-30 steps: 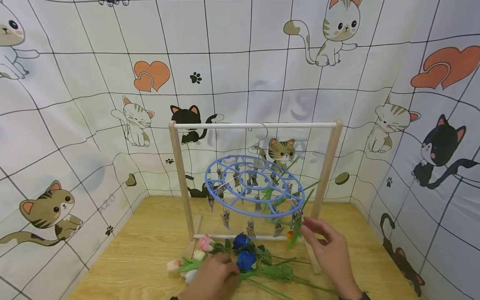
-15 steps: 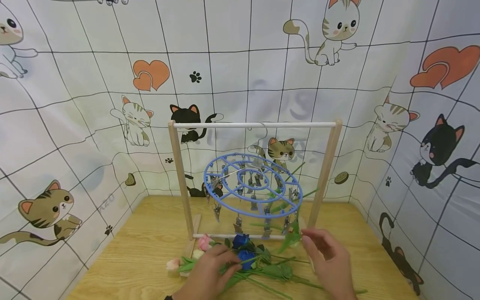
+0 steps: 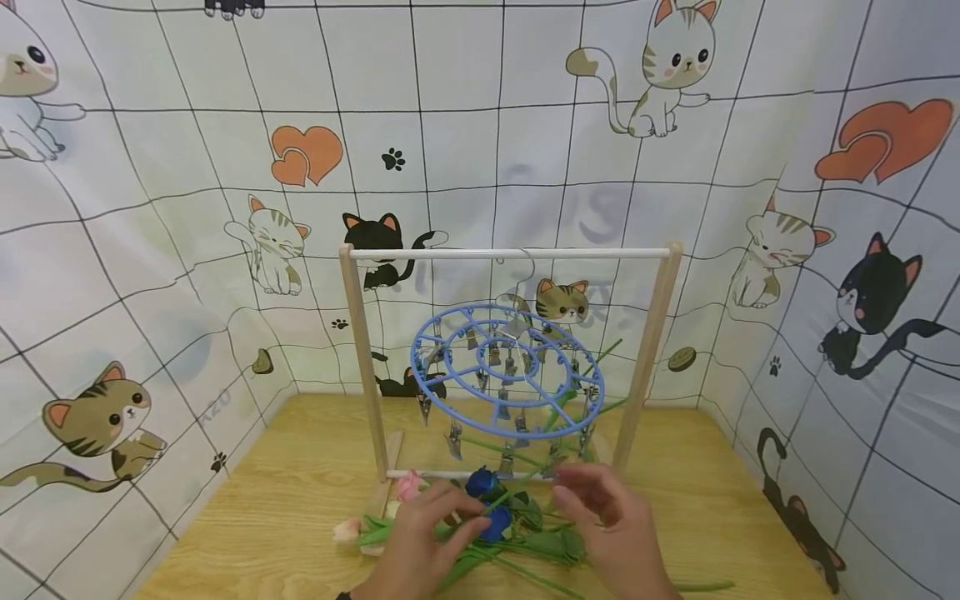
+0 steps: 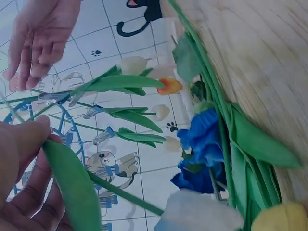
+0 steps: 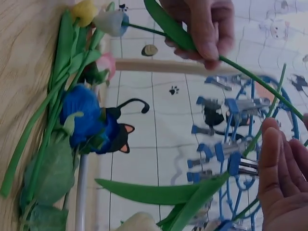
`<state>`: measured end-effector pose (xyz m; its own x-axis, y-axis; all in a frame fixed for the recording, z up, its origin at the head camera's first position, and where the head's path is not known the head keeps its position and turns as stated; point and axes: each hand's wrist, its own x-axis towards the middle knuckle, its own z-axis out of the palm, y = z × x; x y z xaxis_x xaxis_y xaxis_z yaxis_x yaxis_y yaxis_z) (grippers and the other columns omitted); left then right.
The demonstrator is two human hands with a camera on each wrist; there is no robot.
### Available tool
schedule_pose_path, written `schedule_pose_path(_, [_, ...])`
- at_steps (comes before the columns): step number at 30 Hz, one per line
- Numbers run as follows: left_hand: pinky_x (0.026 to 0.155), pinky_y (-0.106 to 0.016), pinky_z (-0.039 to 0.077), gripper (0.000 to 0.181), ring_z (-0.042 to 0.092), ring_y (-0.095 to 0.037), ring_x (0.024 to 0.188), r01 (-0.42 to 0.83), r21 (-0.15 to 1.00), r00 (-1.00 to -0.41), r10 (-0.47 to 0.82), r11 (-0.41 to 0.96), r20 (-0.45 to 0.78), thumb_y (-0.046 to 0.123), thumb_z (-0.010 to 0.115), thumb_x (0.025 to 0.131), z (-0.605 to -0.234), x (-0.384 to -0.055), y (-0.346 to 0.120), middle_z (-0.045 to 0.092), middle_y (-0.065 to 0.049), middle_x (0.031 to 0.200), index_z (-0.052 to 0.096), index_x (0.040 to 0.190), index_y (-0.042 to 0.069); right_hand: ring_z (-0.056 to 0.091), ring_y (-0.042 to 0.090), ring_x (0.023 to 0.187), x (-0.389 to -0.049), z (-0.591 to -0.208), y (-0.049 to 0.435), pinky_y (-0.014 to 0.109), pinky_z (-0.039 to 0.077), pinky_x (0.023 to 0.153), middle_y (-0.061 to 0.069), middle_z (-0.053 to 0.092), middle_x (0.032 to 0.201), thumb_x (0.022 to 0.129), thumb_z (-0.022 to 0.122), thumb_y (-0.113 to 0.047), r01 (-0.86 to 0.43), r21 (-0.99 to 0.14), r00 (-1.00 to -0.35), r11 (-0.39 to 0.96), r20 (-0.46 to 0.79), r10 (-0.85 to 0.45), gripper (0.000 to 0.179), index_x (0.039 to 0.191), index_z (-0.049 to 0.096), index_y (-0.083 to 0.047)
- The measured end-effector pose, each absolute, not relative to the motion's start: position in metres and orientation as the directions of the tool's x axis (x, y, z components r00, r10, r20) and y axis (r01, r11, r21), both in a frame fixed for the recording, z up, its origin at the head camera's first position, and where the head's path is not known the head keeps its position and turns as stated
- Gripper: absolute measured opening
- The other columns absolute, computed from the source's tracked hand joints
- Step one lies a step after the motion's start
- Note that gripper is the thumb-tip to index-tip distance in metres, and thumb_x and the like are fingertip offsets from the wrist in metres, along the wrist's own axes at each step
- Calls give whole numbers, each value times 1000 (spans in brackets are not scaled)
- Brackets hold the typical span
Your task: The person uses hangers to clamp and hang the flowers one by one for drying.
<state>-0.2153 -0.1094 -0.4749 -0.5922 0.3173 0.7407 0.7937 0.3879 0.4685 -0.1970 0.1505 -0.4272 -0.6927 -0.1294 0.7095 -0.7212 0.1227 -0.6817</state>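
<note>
My left hand (image 3: pixel 423 537) pinches the green stem of an artificial tulip between thumb and fingers. Its whitish-blue bloom (image 5: pixel 111 22) points away from the rack, and the stem slants up toward the hanger. My right hand (image 3: pixel 618 529) is beside the hanger's lower front clips, fingers loosely bent and holding nothing visible; its fingertips come close to the stem in the right wrist view. Above both hands hangs a blue round clip hanger (image 3: pixel 468 406) with several metal clips. Several tulips hang head down from it, among them an orange tulip (image 4: pixel 169 86) and a white tulip (image 4: pixel 161 113).
A wooden rack with a white top rail (image 3: pixel 450 254) carries the hanger. On the wooden table (image 3: pixel 285 467) lie blue roses (image 3: pixel 482 481), a pink rose (image 3: pixel 409 486), a peach bloom (image 3: pixel 347 531) and more green stems. Cat-print cloth (image 3: pixel 465 150) surrounds the table.
My right hand has moved left, away from the hanging orange tulip. My left hand has raised a tulip stem from the pile toward the hanger. The hanger has turned and swayed.
</note>
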Motion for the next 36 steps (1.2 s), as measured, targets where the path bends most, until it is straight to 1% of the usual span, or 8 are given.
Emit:
schedule_pose_path(5, [64, -19, 55, 23, 62, -2, 81, 798, 494, -591, 284, 346, 755, 17, 77, 90, -471, -215, -106, 64, 14, 98, 69, 106, 31, 69, 17, 87, -199, -423, 124, 33, 60, 69, 2, 68, 103, 96, 68, -1, -757, -639, -649, 137, 711, -270, 21, 115, 64, -9])
schedule_pose_path(8, [64, -21, 56, 23, 64, -4, 81, 803, 503, -588, 281, 320, 759, 15, 77, 91, -470, -215, -104, 65, 12, 98, 68, 106, 30, 68, 15, 86, -202, -419, 110, 34, 60, 68, 2, 68, 102, 94, 69, -1, -787, -604, -611, 126, 733, -297, 19, 109, 65, -12])
schedule_pose_path(11, [65, -22, 57, 23, 65, -5, 83, 795, 527, -602, 284, 301, 747, 14, 76, 91, -468, -216, -103, 66, 11, 99, 68, 107, 29, 69, 15, 83, -204, -415, 102, 32, 60, 66, 1, 69, 101, 93, 69, 3, -805, -580, -587, 122, 751, -302, 24, 107, 66, -17])
schedule_pose_path(16, [66, -24, 58, 23, 66, -6, 86, 776, 556, -628, 285, 298, 724, 14, 75, 92, -468, -216, -104, 66, 10, 99, 67, 109, 26, 67, 12, 79, -208, -413, 95, 27, 56, 63, -4, 69, 100, 93, 70, 1, -786, -591, -616, 181, 726, -304, 31, 109, 68, -25])
schedule_pose_path(21, [67, -25, 58, 22, 67, -9, 87, 751, 581, -657, 270, 313, 704, 14, 75, 93, -467, -216, -105, 68, 11, 99, 67, 112, 24, 65, 10, 80, -217, -424, 94, 27, 56, 63, -5, 69, 98, 94, 71, -3, -775, -601, -631, 198, 713, -305, 30, 112, 70, -26])
schedule_pose_path(29, [67, -25, 59, 22, 68, -8, 86, 726, 610, -683, 228, 318, 694, 11, 76, 91, -469, -217, -106, 70, 10, 97, 68, 107, 23, 67, 9, 90, -230, -441, 98, 31, 59, 73, -10, 69, 106, 101, 65, -22, -711, -661, -702, 240, 647, -296, 23, 122, 67, -31])
schedule_pose_path(33, [68, -28, 59, 26, 68, -9, 86, 707, 637, -703, 202, 308, 682, 10, 76, 90, -470, -216, -108, 70, 8, 99, 68, 109, 26, 68, 12, 92, -230, -442, 98, 32, 59, 75, -5, 70, 112, 101, 64, -20, -720, -646, -694, 252, 665, -277, 25, 125, 66, -28])
schedule_pose_path(36, [68, -29, 59, 29, 67, -10, 87, 701, 647, -709, 194, 301, 678, 9, 76, 91, -470, -215, -111, 70, 7, 100, 66, 110, 28, 68, 14, 95, -230, -441, 99, 31, 58, 78, -5, 69, 116, 102, 63, -18, -738, -622, -674, 261, 689, -265, 27, 127, 65, -26])
